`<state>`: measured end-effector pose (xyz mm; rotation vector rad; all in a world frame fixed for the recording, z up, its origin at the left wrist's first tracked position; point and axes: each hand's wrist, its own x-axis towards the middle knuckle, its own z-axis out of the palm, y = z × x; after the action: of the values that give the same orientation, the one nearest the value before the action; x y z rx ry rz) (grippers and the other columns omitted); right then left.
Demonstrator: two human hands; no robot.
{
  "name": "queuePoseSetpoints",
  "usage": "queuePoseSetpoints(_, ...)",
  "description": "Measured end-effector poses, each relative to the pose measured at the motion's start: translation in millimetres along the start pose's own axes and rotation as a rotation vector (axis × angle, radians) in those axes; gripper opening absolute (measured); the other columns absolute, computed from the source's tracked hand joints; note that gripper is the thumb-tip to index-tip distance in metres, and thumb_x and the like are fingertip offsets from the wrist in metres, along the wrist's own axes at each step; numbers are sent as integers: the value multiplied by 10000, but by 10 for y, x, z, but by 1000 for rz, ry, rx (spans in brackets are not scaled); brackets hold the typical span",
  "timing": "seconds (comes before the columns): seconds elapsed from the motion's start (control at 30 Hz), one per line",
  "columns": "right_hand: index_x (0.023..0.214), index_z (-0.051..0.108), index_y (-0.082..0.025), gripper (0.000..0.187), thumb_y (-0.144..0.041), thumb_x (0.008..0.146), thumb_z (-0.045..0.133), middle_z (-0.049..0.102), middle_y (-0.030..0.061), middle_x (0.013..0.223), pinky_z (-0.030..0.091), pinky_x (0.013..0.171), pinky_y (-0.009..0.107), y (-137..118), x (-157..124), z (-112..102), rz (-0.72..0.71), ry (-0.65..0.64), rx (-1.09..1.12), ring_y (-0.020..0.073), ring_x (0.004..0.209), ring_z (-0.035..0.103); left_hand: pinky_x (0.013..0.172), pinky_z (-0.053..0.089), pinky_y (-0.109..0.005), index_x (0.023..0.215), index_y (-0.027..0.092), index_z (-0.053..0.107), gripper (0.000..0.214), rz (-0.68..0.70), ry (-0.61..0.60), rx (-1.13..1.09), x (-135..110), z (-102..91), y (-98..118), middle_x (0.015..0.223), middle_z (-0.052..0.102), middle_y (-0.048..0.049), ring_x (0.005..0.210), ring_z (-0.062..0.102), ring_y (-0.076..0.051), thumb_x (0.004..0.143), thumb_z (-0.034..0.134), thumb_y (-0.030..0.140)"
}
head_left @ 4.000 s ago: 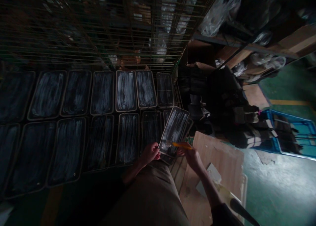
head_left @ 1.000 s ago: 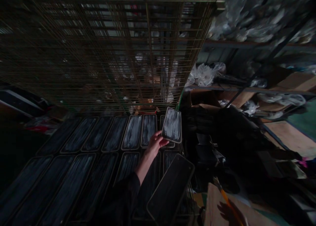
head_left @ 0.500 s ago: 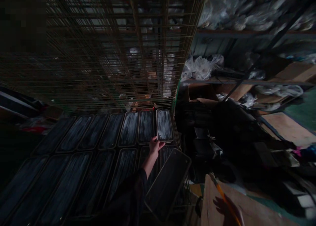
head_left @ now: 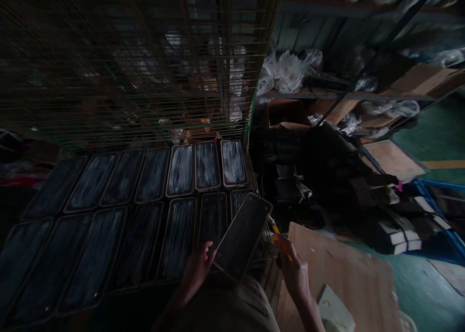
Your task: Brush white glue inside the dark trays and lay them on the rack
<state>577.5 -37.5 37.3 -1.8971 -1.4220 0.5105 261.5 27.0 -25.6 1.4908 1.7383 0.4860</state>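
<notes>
My left hand [head_left: 196, 269] grips the lower left edge of a dark, bare rectangular panel [head_left: 242, 235] that leans tilted over my lap. My right hand [head_left: 295, 274] is closed on a brush with a yellow handle [head_left: 280, 236], its tip near the panel's right edge. On the wire rack [head_left: 254, 177] in front lie two rows of dark panels smeared with white strokes; the far right panel of the back row [head_left: 233, 162] lies flat in its place.
A tall wire-grid rack [head_left: 145, 66] rises behind the panels. Shelves with plastic bags [head_left: 290, 70] and cardboard stand at the right. A wooden board [head_left: 341, 279] lies beside my right knee. Blue crates [head_left: 446, 216] sit on the green floor.
My left hand laid the white-smeared panel at the right end of the back row, let it go and came back to grip the bare panel. My right hand brought the brush up.
</notes>
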Motion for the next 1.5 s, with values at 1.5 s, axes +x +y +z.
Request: queuePoseSetpoints(1.5,1209,650,-167,388,-387,1057,369,755,64,863,535,656,254,-234,440,339,0,-216,-64,191,743,722,427,377,-193,786,242,501,204,-226,-361,-406,-113,135,-8,534,571,73,421,605,-134,855,572,421)
